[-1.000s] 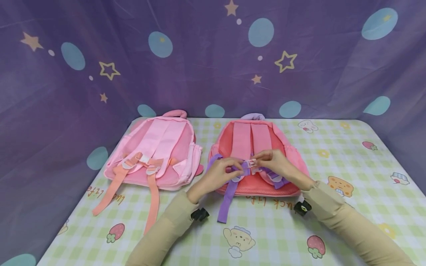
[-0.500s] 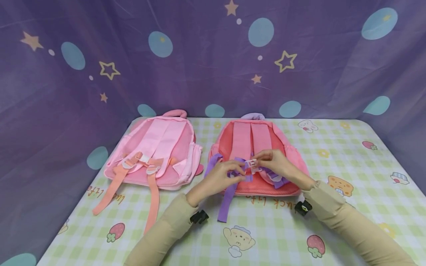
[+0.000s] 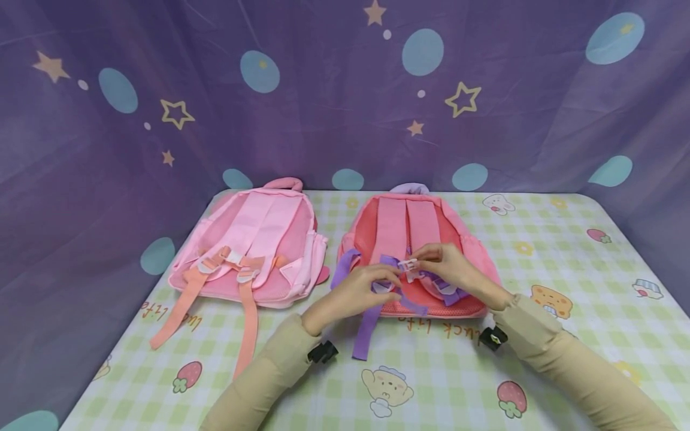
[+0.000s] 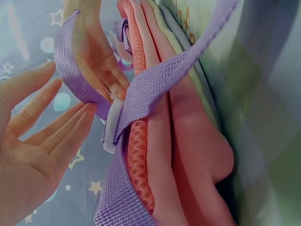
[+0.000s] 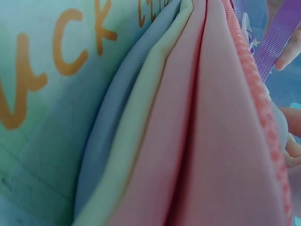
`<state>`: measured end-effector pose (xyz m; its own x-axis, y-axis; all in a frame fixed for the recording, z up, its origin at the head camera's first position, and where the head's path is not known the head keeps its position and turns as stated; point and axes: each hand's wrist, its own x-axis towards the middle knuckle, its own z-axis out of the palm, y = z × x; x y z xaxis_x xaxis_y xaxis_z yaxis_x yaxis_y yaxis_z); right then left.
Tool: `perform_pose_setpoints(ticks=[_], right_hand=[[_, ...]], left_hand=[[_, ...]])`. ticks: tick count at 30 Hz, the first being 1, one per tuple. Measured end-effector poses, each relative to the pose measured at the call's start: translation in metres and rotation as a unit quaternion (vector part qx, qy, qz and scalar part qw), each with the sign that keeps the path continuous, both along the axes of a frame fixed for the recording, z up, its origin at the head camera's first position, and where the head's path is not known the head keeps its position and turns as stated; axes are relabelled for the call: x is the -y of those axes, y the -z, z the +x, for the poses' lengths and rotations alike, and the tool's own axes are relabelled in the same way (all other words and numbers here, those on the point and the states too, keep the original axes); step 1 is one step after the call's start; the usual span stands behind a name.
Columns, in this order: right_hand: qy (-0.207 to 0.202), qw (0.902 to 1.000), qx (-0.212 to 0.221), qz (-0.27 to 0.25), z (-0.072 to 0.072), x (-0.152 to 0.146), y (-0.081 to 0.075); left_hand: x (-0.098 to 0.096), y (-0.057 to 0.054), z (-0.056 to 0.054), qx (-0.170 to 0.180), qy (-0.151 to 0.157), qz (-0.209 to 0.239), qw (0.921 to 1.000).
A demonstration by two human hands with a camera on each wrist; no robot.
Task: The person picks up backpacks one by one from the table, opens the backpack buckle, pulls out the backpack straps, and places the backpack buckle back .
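At the left, a light pink backpack [image 3: 248, 245] lay on the checked tablecloth [image 3: 453, 383], its shoulder straps facing up and its long orange webbing tails [image 3: 191, 311] trailing toward the person. A white buckle [image 3: 234, 258] bridged its two sides; from where I stood that pack looked fastened, with neither hand on it.

Next came the left hand [image 3: 358, 290], its thumb and fingers parted, gripping nothing. From the left wrist, its fingers looked spread, their tips right against a band of purple webbing [image 4: 70, 70].

Just beyond that hand, and to the right of the pink pack, was the coral-backed backpack [image 3: 423, 227], also straps up. A loose purple end [image 3: 414, 306] hung over its lower edge. Above it sat a white plastic clip [image 3: 408, 267], pinched in the fingertips of the right hand [image 3: 450, 266].

This second pack seemed the unfinished one: its clip was in hand, and I couldn't tell whether the halves were locked together.
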<state>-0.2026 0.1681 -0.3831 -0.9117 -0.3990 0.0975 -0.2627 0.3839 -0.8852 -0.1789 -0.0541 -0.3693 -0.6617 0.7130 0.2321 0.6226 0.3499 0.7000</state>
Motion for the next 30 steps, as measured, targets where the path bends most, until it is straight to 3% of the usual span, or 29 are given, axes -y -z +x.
perform_pose_setpoints(ticks=[6,14,22,30], right_hand=[[-0.013,0.9995,-0.029,0.004,0.001,0.001,-0.001],[-0.023,0.9981,-0.057,-0.010,0.000,0.000,0.002],[-0.022,0.9987,-0.043,-0.017,0.001,-0.001,0.001],[-0.016,0.9984,-0.052,-0.018,0.002,-0.002,0.001]], left_hand=[[-0.003,-0.002,-0.004,0.011,-0.028,0.012,0.9995],[-0.011,-0.011,-0.014,-0.008,-0.091,-0.034,0.9952],[-0.019,-0.013,-0.025,-0.019,-0.109,-0.083,0.9905],[-0.024,-0.006,-0.037,-0.028,-0.106,-0.086,0.9903]])
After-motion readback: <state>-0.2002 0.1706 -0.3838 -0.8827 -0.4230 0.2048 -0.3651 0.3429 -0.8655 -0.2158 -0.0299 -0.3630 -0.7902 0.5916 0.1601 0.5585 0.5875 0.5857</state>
